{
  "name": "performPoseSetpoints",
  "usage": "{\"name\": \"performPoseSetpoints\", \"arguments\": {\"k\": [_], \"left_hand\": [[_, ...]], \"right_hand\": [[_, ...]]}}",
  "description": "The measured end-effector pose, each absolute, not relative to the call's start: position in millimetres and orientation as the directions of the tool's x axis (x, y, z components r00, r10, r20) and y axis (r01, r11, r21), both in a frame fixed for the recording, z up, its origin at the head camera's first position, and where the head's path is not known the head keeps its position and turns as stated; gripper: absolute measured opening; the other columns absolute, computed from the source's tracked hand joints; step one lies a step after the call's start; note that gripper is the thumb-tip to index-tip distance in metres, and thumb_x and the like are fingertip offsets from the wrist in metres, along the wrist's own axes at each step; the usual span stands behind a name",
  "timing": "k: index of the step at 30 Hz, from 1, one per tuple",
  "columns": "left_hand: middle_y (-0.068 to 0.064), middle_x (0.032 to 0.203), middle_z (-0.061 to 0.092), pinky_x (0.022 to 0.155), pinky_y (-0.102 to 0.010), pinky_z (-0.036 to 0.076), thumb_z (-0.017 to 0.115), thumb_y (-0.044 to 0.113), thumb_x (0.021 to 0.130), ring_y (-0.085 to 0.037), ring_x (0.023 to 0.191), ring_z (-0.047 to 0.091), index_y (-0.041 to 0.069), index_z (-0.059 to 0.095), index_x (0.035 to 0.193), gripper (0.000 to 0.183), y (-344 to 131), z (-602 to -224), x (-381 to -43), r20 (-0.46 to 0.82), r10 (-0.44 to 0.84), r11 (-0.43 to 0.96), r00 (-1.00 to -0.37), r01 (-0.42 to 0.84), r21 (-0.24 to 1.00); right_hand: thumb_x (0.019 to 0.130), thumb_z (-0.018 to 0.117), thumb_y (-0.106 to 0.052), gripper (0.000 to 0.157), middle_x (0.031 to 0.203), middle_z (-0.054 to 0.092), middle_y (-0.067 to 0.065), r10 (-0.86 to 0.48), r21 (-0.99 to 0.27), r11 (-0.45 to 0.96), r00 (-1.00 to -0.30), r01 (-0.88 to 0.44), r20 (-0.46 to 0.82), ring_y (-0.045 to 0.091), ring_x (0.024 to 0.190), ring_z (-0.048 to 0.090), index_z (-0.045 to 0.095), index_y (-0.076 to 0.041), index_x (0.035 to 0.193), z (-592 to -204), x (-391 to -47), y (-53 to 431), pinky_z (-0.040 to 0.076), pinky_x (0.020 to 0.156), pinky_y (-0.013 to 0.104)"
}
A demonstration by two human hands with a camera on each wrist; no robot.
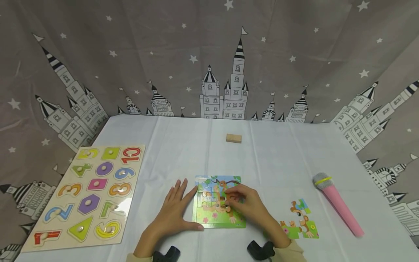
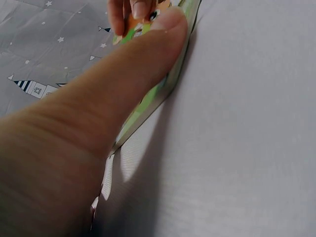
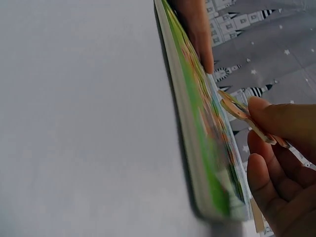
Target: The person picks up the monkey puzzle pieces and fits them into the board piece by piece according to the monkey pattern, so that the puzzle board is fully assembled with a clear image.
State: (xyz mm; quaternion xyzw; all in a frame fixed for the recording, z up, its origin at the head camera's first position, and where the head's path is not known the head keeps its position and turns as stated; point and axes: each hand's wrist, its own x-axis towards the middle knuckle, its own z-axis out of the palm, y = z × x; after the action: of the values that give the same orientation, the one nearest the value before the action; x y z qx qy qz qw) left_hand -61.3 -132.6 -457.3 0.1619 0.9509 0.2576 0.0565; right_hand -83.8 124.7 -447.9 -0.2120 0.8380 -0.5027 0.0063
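The right hand (image 1: 250,207) has its fingers (image 3: 276,121) pinched together on a small jigsaw piece (image 3: 247,118), held tilted just above the face of the puzzle tray (image 1: 218,202). In the right wrist view the piece is clear of the tray, one corner pointing down toward it. The left hand (image 1: 175,211) lies flat on the surface with fingers straight and spread, its thumb (image 2: 148,54) pressed against the tray's left edge and bracing it.

The tray sits near the front middle of the white cloth-covered surface (image 1: 278,156), most of its monkey picture already filled in. To seat the piece well, it seems best to level it out first, turn it until its printed picture lines up with the neighbours, then lower it straight and press with a fingertip rather than forcing one corner in. The left thumb should go on steadying the edge so the tray does not slide.

To the right, just beside the right wrist, lie loose puzzle pieces (image 1: 299,222). Farther right is a pink toy microphone (image 1: 338,205). A wooden block (image 1: 234,138) lies at the far middle, and a number peg board (image 1: 90,194) lies well to the left.
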Motion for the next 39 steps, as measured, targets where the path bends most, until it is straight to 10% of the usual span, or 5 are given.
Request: {"name": "performPoseSetpoints", "arguments": {"k": [39], "left_hand": [[-0.016,0.152,0.011,0.113,-0.051,0.007,0.068,0.073,0.05,-0.035,0.141,0.002,0.022,0.029,0.143,0.112,-134,-458,-61,-0.003,0.344,0.82,-0.939,0.299,0.488]], "right_hand": [[0.074,0.074,-0.019,0.028,0.1,0.059,-0.002,-0.331,-0.663,0.647,-0.922,-0.375,0.198,0.005,0.071,0.052,0.067,-0.011,0.099,-444,-83,93,0.044,0.061,0.016]]}}
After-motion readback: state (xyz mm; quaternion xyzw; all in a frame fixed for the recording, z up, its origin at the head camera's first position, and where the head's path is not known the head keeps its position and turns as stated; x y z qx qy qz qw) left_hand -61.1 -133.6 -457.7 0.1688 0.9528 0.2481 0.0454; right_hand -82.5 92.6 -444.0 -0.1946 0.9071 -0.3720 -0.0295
